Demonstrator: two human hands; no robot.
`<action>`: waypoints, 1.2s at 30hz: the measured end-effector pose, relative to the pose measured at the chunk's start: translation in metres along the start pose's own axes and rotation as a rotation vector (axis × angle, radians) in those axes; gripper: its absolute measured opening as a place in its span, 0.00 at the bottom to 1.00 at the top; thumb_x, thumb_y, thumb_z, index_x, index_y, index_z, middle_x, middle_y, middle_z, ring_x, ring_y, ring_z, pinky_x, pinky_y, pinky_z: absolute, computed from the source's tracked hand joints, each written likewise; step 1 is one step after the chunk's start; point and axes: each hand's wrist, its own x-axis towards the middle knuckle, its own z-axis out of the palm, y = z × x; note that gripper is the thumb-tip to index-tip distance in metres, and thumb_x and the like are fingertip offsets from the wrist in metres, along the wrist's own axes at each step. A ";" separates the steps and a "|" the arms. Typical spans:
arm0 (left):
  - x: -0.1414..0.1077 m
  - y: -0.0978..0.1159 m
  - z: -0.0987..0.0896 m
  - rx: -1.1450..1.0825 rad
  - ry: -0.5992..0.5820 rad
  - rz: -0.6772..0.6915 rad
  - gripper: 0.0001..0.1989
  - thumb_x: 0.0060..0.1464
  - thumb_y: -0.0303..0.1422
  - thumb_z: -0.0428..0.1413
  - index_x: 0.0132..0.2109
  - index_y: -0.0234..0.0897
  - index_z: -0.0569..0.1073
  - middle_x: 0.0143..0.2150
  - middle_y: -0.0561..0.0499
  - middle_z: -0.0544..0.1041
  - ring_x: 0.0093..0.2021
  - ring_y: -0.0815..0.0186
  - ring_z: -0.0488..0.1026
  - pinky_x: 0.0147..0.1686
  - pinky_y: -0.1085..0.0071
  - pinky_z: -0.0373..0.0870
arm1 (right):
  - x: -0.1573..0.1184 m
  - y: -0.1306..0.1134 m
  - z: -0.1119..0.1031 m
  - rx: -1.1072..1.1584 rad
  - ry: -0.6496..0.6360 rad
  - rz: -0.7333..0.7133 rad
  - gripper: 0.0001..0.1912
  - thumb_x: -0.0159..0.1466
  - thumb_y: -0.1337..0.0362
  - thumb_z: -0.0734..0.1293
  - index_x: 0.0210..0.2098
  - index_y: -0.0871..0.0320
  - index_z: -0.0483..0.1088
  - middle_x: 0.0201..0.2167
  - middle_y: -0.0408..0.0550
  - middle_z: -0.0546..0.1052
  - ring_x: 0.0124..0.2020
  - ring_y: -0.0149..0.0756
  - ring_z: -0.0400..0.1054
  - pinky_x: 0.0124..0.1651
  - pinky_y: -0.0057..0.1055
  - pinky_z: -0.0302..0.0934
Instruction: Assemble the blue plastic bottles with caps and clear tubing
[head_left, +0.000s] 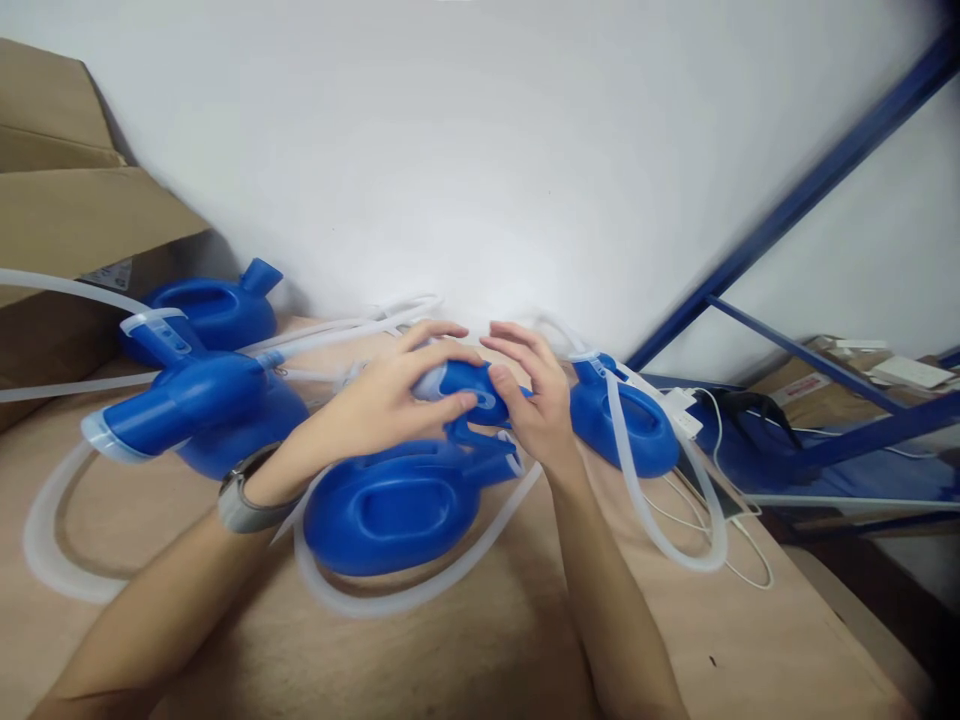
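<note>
Between my two hands is a blue funnel-shaped urinal head (469,378) with a pale, translucent end on its left. My left hand (409,385), with a grey watch band at the wrist, grips the left side, its thumb across the front. From the right, my right hand (534,395) closes on the same piece with its thumb on top. Some of its far fingers are raised off the surface. Just below lies a blue urinal bottle (394,510) with a moulded handle hollow, its neck pointing right. A translucent hose (405,600) curves around its front.
More blue bottles, one with a funnel head (195,395), stand on the left, and another bottle (626,425) with a looped hose on the right. Cardboard boxes (67,220) stand far left. White cables and a power strip (682,410) lie near a blue metal rack (810,200).
</note>
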 end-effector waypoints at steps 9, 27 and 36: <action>0.003 -0.007 0.000 -0.122 0.138 -0.318 0.16 0.71 0.47 0.51 0.53 0.42 0.74 0.59 0.45 0.73 0.69 0.53 0.66 0.70 0.51 0.63 | -0.002 -0.021 -0.001 -0.203 -0.229 -0.039 0.11 0.74 0.55 0.68 0.49 0.54 0.76 0.43 0.50 0.83 0.45 0.44 0.76 0.51 0.40 0.68; -0.001 0.007 0.004 0.175 0.143 -0.068 0.10 0.71 0.37 0.55 0.43 0.39 0.78 0.55 0.44 0.71 0.57 0.57 0.73 0.61 0.58 0.73 | 0.001 -0.020 0.005 -0.014 -0.147 0.146 0.07 0.66 0.60 0.69 0.34 0.53 0.67 0.28 0.40 0.71 0.29 0.33 0.64 0.34 0.32 0.60; -0.003 0.004 0.013 0.282 0.191 0.023 0.10 0.73 0.36 0.52 0.51 0.40 0.76 0.62 0.42 0.67 0.64 0.54 0.69 0.66 0.56 0.68 | 0.002 -0.021 0.005 0.062 -0.122 0.187 0.03 0.62 0.61 0.66 0.32 0.53 0.67 0.28 0.41 0.72 0.30 0.35 0.65 0.36 0.33 0.62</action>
